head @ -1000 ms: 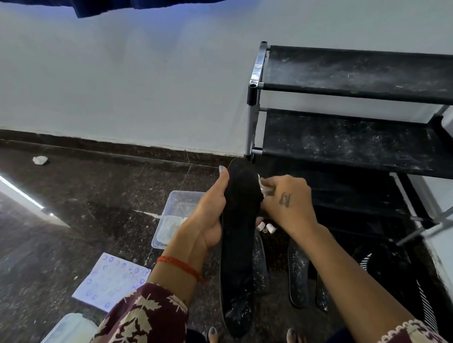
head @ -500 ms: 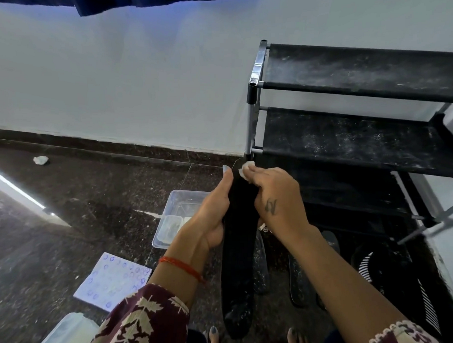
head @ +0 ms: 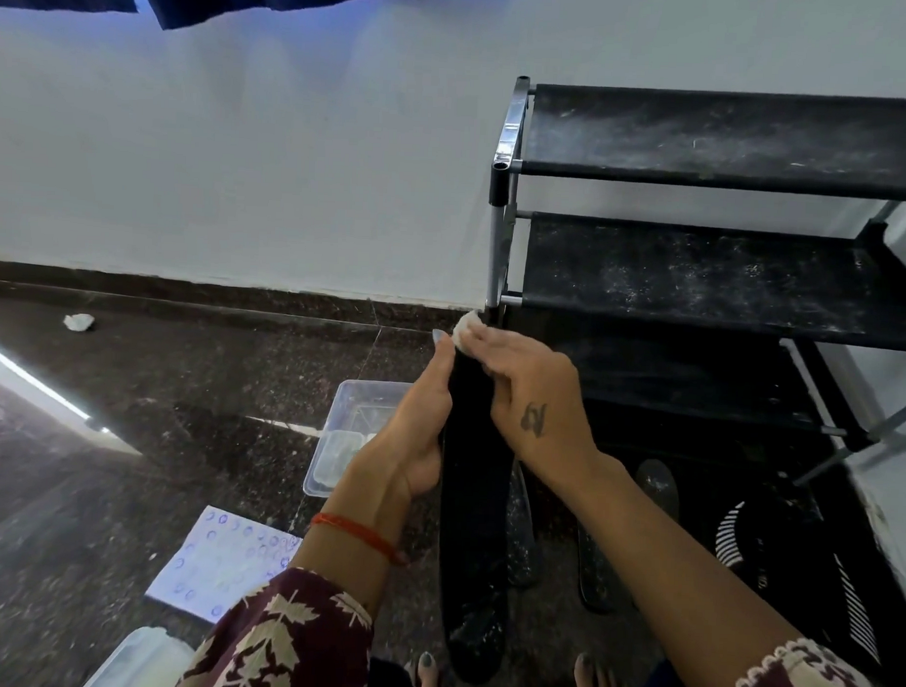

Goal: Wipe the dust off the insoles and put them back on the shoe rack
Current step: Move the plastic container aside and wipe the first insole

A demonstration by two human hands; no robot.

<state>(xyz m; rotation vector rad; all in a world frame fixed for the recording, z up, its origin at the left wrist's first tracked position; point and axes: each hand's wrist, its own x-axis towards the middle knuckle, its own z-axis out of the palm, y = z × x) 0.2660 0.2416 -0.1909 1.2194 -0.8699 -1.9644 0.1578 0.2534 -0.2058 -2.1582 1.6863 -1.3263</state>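
Observation:
A long black insole (head: pixel 473 524) is held upright in front of me, dusty white at its lower end. My left hand (head: pixel 417 434) grips its left edge near the top. My right hand (head: pixel 528 397) presses a small white wipe (head: pixel 466 327) against the insole's top end, fingers curled over it. The black shoe rack (head: pixel 699 280) stands at the right, its fabric shelves speckled with white dust. More dark insoles (head: pixel 654 486) lie on the floor below my right arm.
A clear plastic tub (head: pixel 353 417) sits on the dark stone floor left of my hands. A white printed sheet (head: pixel 222 561) and a plastic lid (head: pixel 137 656) lie nearer me. A crumpled white scrap (head: pixel 79 322) lies by the wall. My bare toes (head: pixel 426 671) show below.
My right hand has slid the wipe up the insole from its upper middle to the very top end. The left hand has kept its grip.

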